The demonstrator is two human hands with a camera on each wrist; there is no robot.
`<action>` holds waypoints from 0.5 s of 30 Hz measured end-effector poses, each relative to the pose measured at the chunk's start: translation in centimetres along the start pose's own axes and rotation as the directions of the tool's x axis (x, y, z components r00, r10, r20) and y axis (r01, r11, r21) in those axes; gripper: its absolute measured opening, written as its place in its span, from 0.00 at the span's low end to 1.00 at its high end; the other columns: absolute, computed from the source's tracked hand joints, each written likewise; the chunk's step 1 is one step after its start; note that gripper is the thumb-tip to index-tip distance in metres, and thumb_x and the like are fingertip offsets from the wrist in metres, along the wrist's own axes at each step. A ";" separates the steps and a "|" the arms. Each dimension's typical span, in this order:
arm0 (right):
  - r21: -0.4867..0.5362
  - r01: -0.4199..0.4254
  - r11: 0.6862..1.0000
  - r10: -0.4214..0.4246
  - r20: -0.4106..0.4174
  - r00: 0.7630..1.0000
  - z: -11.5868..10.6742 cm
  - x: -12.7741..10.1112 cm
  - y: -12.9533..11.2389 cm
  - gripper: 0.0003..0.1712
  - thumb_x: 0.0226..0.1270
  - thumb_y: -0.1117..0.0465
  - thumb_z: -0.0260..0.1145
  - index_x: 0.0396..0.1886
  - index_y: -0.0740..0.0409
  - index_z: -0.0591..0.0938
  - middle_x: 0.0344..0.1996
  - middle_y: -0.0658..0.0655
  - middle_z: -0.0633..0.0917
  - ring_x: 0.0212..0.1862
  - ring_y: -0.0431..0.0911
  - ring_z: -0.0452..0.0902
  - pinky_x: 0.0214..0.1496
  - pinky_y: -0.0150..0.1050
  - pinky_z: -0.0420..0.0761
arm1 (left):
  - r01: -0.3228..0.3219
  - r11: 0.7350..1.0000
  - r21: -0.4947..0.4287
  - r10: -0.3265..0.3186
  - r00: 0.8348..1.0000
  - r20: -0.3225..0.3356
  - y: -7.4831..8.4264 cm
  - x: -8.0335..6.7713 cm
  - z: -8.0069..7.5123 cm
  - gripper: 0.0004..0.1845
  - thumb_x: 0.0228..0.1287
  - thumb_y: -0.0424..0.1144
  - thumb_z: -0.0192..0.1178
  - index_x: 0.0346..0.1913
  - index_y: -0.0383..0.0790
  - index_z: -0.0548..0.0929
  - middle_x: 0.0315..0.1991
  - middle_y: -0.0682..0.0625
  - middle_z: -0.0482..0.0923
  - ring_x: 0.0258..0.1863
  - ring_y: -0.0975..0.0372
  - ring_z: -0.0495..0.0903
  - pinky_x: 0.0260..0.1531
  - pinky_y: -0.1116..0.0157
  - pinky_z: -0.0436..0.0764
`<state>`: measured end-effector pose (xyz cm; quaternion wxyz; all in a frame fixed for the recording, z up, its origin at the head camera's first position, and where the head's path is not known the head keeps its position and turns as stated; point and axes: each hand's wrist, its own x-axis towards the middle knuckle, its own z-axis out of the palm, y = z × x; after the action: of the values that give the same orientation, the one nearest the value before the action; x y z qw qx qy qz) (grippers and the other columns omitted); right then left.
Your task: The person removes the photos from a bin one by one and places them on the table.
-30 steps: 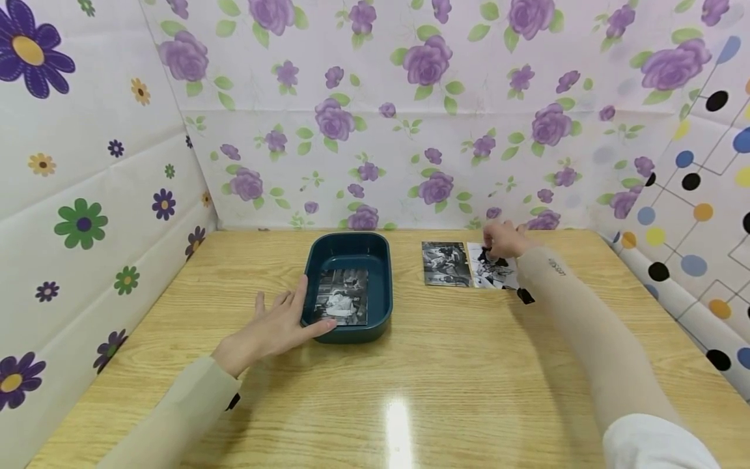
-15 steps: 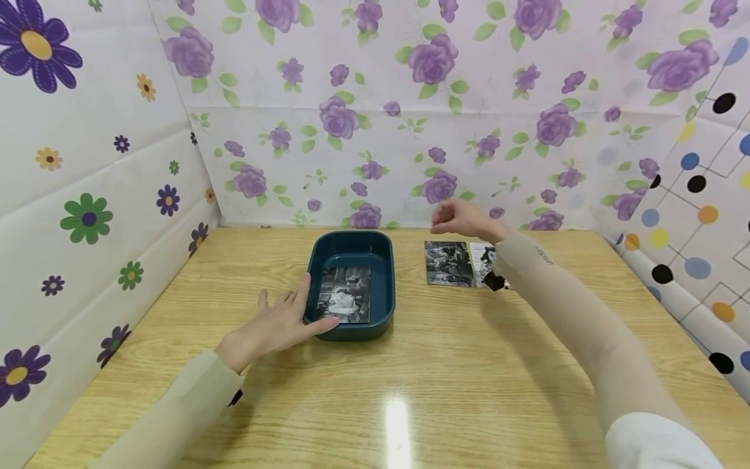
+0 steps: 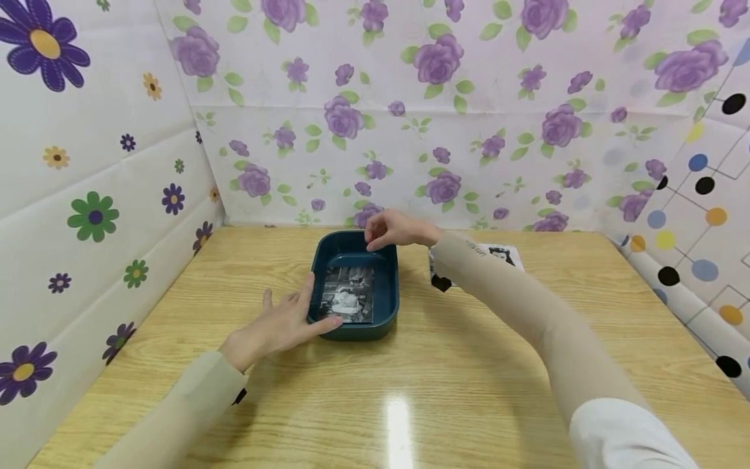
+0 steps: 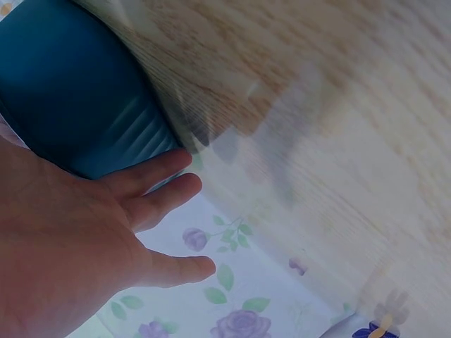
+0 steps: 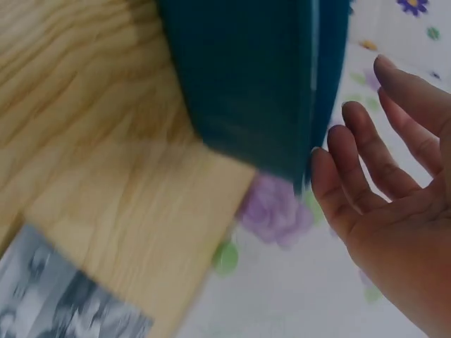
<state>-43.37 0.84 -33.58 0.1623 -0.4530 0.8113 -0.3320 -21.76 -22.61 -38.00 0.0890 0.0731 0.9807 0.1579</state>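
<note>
A dark teal plastic container stands on the table, a black-and-white photo lying flat inside it. My left hand spreads its straight fingers along the container's left side, with the thumb at the front left rim. In the left wrist view its fingers lie against the outer wall. Over the far right corner of the container is my right hand, its fingers loosely bent. Nothing shows between those fingers in the right wrist view. To the right, a black-and-white photo lies on the table, partly covered by the right forearm.
The wooden table meets a back wall of purple-rose cloth. Flowered cloth hangs at the left and dotted cloth at the right. Another photo edge shows in the right wrist view.
My right hand has left the photos at the right and moved left to the container's far corner. Its forearm now covers part of those photos. The left hand stays at the container.
</note>
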 end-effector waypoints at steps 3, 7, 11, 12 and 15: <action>-0.054 0.038 0.998 -0.036 0.035 0.999 1.2 1.4 -0.2 0.06 0.61 0.64 0.70 0.34 0.62 0.82 0.31 0.56 0.85 0.35 0.45 0.81 0.43 0.35 0.81 | -0.003 1.000 -0.007 0.003 1.000 -0.001 0.0 0.0 0.0 0.62 0.54 0.81 0.41 0.77 0.43 0.29 0.73 0.35 0.58 0.72 0.41 0.59 0.64 0.30 0.28; -0.119 0.036 0.992 -0.027 0.076 0.997 2.5 2.7 -0.5 0.06 0.60 0.64 0.71 0.32 0.61 0.83 0.30 0.55 0.84 0.32 0.41 0.77 0.40 0.32 0.78 | -0.002 1.000 -0.003 0.002 1.000 0.002 0.1 0.1 0.0 0.62 0.54 0.81 0.41 0.77 0.43 0.29 0.72 0.35 0.58 0.72 0.41 0.60 0.64 0.30 0.28; -0.166 -0.009 0.986 0.030 0.124 0.992 3.6 3.4 -0.7 0.06 0.59 0.62 0.72 0.30 0.59 0.82 0.28 0.51 0.82 0.30 0.40 0.74 0.37 0.30 0.75 | 0.003 1.000 0.002 -0.003 1.000 0.010 0.0 0.0 -0.1 0.62 0.54 0.81 0.41 0.77 0.43 0.29 0.72 0.34 0.60 0.71 0.41 0.61 0.64 0.30 0.28; -0.175 -0.021 0.984 0.046 0.136 0.990 3.8 3.5 -0.8 0.07 0.59 0.62 0.72 0.30 0.58 0.82 0.27 0.51 0.81 0.29 0.40 0.74 0.36 0.30 0.74 | 0.004 1.000 0.002 -0.004 1.000 0.011 0.0 0.0 0.0 0.62 0.54 0.81 0.41 0.77 0.43 0.28 0.72 0.34 0.60 0.71 0.40 0.61 0.64 0.30 0.28; -0.207 -0.044 0.977 0.079 0.163 0.983 4.4 3.7 -0.9 0.08 0.57 0.61 0.73 0.29 0.58 0.82 0.25 0.49 0.80 0.27 0.40 0.72 0.33 0.30 0.72 | 0.006 1.000 -0.003 -0.006 1.000 0.014 -0.1 0.0 0.0 0.63 0.54 0.81 0.41 0.77 0.43 0.28 0.71 0.33 0.61 0.71 0.40 0.62 0.64 0.30 0.27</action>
<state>-42.28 -4.35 -35.99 0.1944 -0.4684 0.8378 -0.2023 -21.79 -22.71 -38.00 0.0964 0.0712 0.9800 0.1587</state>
